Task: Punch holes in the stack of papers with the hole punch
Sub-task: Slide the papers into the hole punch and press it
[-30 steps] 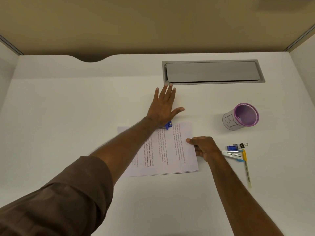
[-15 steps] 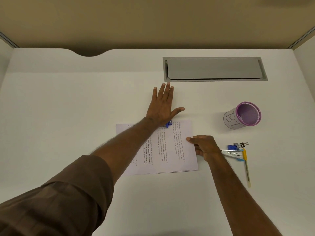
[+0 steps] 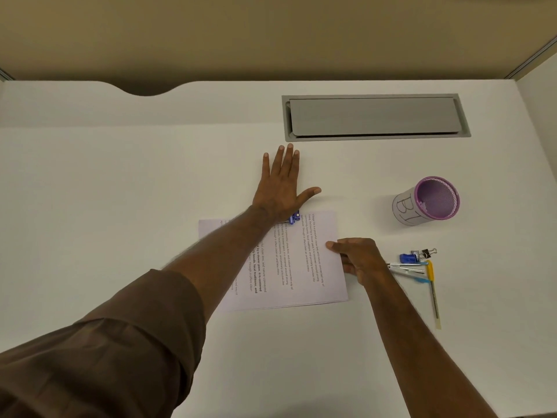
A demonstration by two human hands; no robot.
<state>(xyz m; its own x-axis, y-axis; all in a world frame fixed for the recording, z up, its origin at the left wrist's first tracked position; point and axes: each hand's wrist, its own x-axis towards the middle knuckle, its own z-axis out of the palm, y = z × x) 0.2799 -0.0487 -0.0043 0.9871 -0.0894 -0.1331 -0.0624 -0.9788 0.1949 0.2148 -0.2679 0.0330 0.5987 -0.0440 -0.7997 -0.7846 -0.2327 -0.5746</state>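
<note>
White bench (image 3: 90, 182), tan partition behind, notch cut in the far edge at left. Brown sleeve (image 3: 99, 351) at lower left, forearm running up and right across the stack of papers (image 3: 289, 267). Left hand (image 3: 281, 188) flat, fingers straight and close together, thumb splayed right, fingertips reaching toward the grey cable hatch (image 3: 375, 117). Heel of that hand pressing down on the hole punch (image 3: 294, 218); only a blue end of it visible, sitting at the far edge of the stack, rest hidden under the wrist. Stack lying flat mid-bench, printed text running sideways, near-right corner showing several sheet edges. Right hand (image 3: 358, 257) at the stack's right edge, thumb on top of the top sheet, fingers curled at the edge — probably under the sheets, pinching them, though not fully visible. Just right of that hand: stapler-like metal tool (image 3: 407, 270), blue clip (image 3: 408, 257), black binder clip (image 3: 428, 253), yellow pen (image 3: 433, 292), all bunched close together. Further back right: purple mesh cup (image 3: 428, 202) tipped toward camera, paper label reading "B7".
</note>
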